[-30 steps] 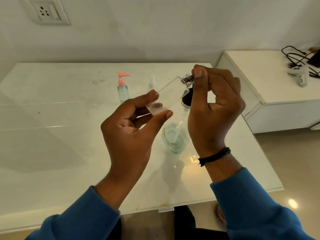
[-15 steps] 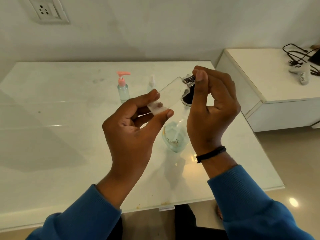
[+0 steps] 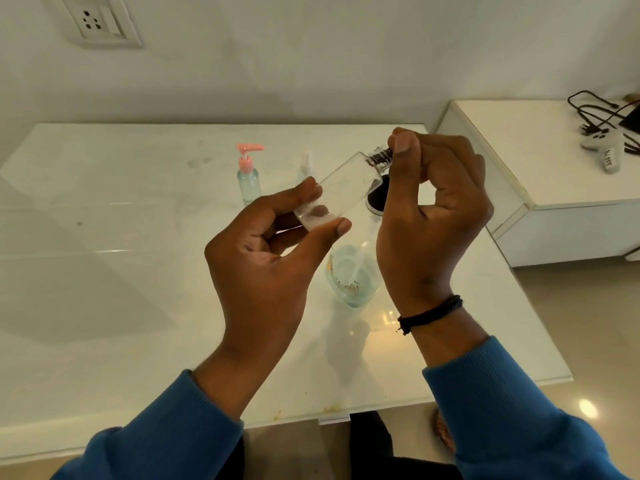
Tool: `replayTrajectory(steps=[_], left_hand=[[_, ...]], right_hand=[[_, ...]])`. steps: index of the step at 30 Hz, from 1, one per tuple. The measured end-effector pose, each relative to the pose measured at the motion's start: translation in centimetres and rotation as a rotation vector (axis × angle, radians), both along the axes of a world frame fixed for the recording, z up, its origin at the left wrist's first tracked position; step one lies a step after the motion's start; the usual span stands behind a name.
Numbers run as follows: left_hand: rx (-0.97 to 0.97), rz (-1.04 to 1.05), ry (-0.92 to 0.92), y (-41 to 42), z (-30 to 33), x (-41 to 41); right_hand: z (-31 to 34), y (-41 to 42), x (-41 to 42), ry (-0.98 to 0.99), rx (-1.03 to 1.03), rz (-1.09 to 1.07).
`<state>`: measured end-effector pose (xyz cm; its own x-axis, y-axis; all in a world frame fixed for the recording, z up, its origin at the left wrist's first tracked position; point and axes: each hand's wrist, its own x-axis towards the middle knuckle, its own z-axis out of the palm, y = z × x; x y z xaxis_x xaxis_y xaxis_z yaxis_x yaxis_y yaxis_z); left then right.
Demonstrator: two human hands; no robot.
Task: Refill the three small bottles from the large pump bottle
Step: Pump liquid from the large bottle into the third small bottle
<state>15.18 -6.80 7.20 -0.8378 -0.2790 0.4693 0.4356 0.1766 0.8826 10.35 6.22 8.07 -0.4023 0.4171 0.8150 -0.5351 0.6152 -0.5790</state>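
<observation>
No legible text or labels.

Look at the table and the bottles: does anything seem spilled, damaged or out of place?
Nothing looks spilled or broken. The clear small bottle is tilted only because the left hand holds its base while the right hand pinches its neck. The pink pump bottle stands upright on the table, which shows only faint smudges.

We see both of our forearms rising from the bottom of the frame in blue sleeves. Our left hand (image 3: pixel 263 258), at centre, has thumb and forefinger stretched up and right in a pinch, the other fingers curled. Our right hand (image 3: pixel 429 216), right of centre and slightly higher, has thumb and fingers curled together in a pinch at its top, a dark band round the wrist.
</observation>
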Motion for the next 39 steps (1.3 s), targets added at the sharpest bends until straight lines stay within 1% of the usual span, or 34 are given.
replayTrajectory(steps=[4, 10, 14, 20, 32, 39], left_hand=[[-0.004, 0.007, -0.003, 0.16, 0.06, 0.09], [0.013, -0.002, -0.010, 0.13, -0.10, 0.05], [0.014, 0.003, -0.018, 0.19, -0.01, 0.09], [0.006, -0.005, -0.009, 0.23, -0.01, 0.13], [0.009, -0.009, -0.017, 0.30, -0.06, 0.14], [0.013, -0.017, -0.012, 0.38, 0.08, 0.24]], right_hand=[[-0.64, 0.16, 0.02, -0.023, -0.006, 0.044], [0.07, 0.30, 0.00, -0.013, 0.031, 0.023], [-0.54, 0.03, 0.06, -0.019, -0.009, 0.062], [0.08, 0.12, -0.04, -0.041, 0.002, 0.018], [-0.50, 0.13, 0.04, -0.028, -0.020, 0.038], [0.08, 0.27, -0.11, -0.059, -0.028, 0.023]])
